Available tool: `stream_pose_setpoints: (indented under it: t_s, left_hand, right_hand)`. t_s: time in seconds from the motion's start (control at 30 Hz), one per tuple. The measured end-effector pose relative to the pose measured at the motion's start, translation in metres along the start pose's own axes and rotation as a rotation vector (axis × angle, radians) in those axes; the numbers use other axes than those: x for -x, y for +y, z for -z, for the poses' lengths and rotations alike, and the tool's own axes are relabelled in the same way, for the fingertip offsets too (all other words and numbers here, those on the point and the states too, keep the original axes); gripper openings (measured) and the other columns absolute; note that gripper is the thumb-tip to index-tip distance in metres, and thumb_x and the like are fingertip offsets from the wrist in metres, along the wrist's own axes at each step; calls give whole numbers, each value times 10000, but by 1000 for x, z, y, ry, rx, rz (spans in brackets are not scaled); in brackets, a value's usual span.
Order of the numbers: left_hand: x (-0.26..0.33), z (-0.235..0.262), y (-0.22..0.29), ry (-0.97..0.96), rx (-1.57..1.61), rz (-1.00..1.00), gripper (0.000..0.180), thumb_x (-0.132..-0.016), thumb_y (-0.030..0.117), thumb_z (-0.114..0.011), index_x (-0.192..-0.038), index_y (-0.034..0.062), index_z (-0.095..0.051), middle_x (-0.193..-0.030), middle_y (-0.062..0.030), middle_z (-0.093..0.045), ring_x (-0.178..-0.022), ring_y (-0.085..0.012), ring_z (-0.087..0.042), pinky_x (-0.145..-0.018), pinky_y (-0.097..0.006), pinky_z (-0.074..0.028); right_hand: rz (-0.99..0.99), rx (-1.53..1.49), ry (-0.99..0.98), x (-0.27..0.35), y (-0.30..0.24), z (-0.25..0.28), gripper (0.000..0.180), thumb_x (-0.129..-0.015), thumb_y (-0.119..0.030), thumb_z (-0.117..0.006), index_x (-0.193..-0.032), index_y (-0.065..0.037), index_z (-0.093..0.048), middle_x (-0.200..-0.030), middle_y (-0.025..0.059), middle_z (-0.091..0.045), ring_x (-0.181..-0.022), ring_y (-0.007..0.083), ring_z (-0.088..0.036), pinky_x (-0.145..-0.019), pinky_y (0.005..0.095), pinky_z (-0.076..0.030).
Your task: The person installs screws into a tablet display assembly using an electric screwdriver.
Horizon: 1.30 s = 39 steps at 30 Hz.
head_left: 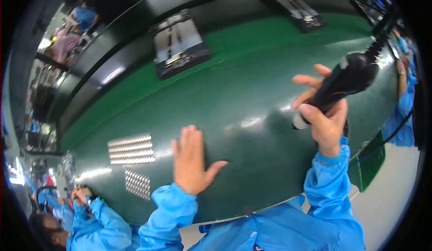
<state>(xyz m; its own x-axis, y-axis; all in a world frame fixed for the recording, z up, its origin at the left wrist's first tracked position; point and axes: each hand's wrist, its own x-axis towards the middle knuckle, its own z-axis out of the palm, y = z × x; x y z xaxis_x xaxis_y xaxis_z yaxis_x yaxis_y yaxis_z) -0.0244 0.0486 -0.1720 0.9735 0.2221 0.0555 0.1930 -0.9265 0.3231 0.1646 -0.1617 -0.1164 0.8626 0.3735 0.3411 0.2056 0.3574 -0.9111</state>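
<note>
My left hand [191,161] lies flat, palm down, on the dark green belt [243,98], fingers together and thumb spread; it holds nothing. My right hand [321,111] is raised above the belt and grips a black power screwdriver [344,82] by its body, tip pointing down toward the belt, with a black cable running up and to the right. Both forearms wear blue sleeves. A black tray with metal parts [179,43] rests on the belt well beyond my left hand.
A second black tray [297,9] lies further along the belt at the upper right. Silvery patterned strips [131,148] and a patch [137,183] sit left of my left hand. Other people in blue work at lower left [90,215] and right [405,102].
</note>
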Motion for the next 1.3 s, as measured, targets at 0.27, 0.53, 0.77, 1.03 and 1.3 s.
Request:
stream_pose_setpoints:
  t_s: [0.27, 0.53, 0.77, 1.03, 1.3]
  left_hand:
    - [-2, 3, -14, 100, 54, -83, 788, -708, 347, -708, -1303, -29, -353, -1383, -232, -309, -1308, -416, -229, -1045, -571, -109]
    - [-3, 5, -4, 168, 51, -189, 622, -703, 346, -713, -1147, -42, -515, -1306, -231, -418, -1267, -422, -310, -1033, -593, -119]
    - [-2, 3, -1, 174, -5, -196, 580, -720, 291, -690, -1182, 1, -492, -1344, -231, -371, -1288, -464, -230, -1026, -622, -81]
    - [-6, -1, 19, 125, -116, -6, 577, -797, 245, -603, -1277, -10, -410, -1437, -191, -239, -1348, -391, -129, -1052, -576, -47]
    - [-13, 8, 37, 298, -509, -12, 395, -809, 310, -615, -1051, 4, -551, -1161, -139, -441, -1120, -275, -369, -958, -461, -243]
  right_hand:
    - [-4, 138, 20, 5, 18, 2, 471, -678, 89, -692, -1078, 6, -458, -620, 28, -529, -532, 79, -519, -478, 202, -407]
    - [-37, 162, 138, 3, 12, 6, 438, -707, 91, -661, -1074, -1, -439, -604, 68, -552, -501, 125, -541, -482, 247, -448]
    - [22, 242, 148, 7, 16, -2, 436, -644, -57, -806, -970, -33, -518, -588, -68, -469, -514, -2, -390, -446, 179, -324]
    - [72, 296, 191, -3, 6, 3, 306, -717, -41, -728, -934, 9, -517, -663, -2, -577, -605, 11, -477, -529, 191, -419]
    - [88, 398, 176, -7, 3, 7, 315, -710, -33, -706, -924, 22, -482, -715, 128, -632, -650, 143, -624, -591, 277, -483]
